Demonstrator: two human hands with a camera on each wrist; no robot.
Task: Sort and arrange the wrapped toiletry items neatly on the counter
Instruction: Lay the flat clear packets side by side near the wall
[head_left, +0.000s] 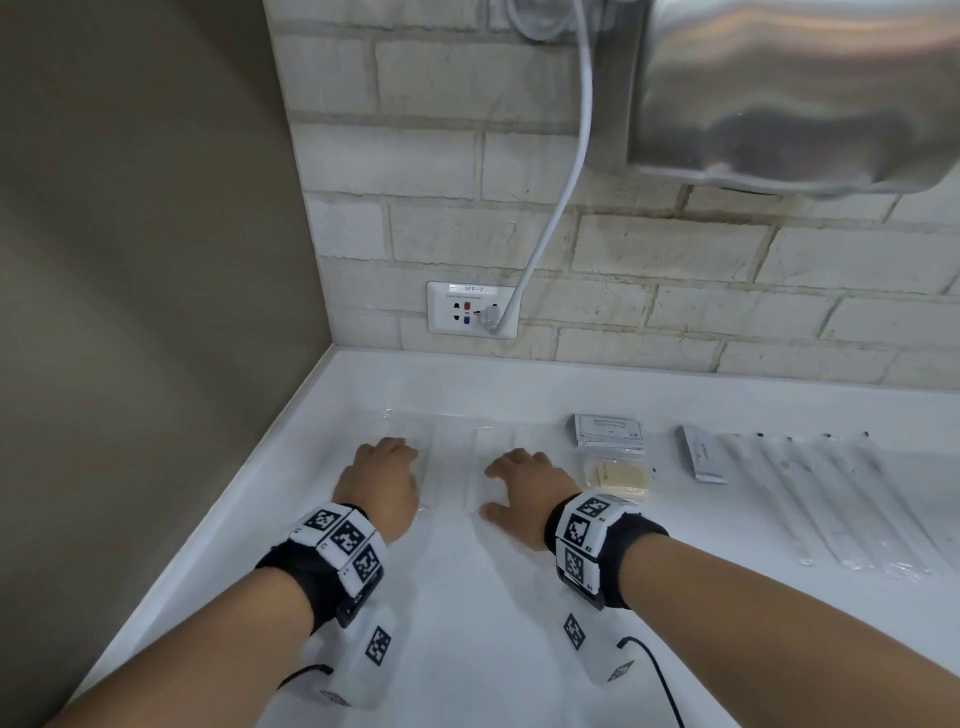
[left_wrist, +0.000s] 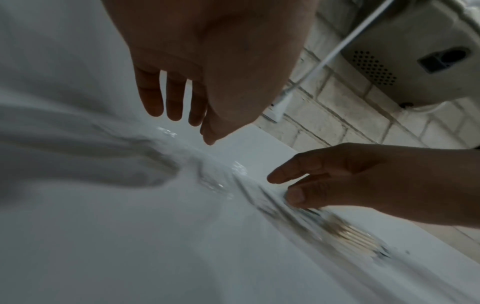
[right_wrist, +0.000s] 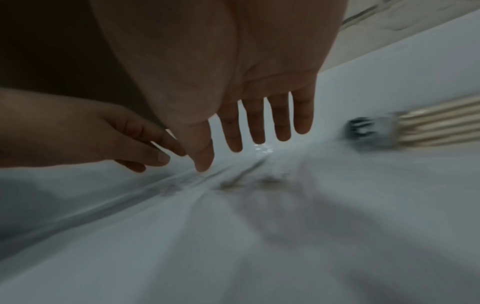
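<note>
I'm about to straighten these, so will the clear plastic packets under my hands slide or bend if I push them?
The clear plastic packets lie flat and glossy on the smooth counter, so they will probably slide easily. They look thin, so likely light and floppy when lifted.

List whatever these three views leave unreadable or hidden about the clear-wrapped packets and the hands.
- Clear plastic-wrapped packets, head view: the contents are too transparent against the white counter to identify.
- Left hand and right hand, head view: the backs of the hands hide the fingertip contact.
- Both wrist views: motion blur smears the wrappers.
- Grey sachet, head view: the print is too small to read fully.
- Metallic wall dryer: cut off by the frame edge.
</note>
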